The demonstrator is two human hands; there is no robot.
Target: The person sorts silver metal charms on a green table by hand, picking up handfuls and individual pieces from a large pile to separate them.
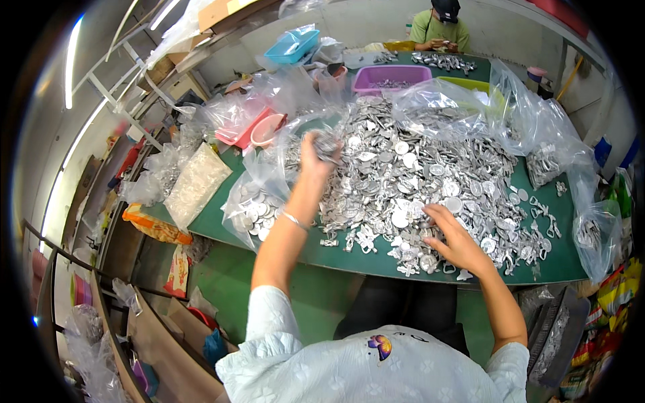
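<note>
A large heap of small silver-grey metal pieces (403, 174), some round and flat, others figure-shaped, spreads over the green table (302, 258). My left hand (314, 158) is above the heap's left edge, beside a clear plastic bag. It is smeared by motion, with its fingers curved round a blurred clump of grey metal pieces (327, 144). At the heap's near right part, my right hand (459, 240) has its thumb and fingers apart over the pieces, and I see nothing held in it. Round metal discs (259, 213) fill a clear bag left of my left forearm.
Behind the heap stand a purple basin (392, 77) and a green one (463, 83). Clear plastic bags (537, 124) line the right side. Red and pink trays (247, 129) lie at the left. Across the table sits another person (440, 30). Shelves (101, 201) stand along the left.
</note>
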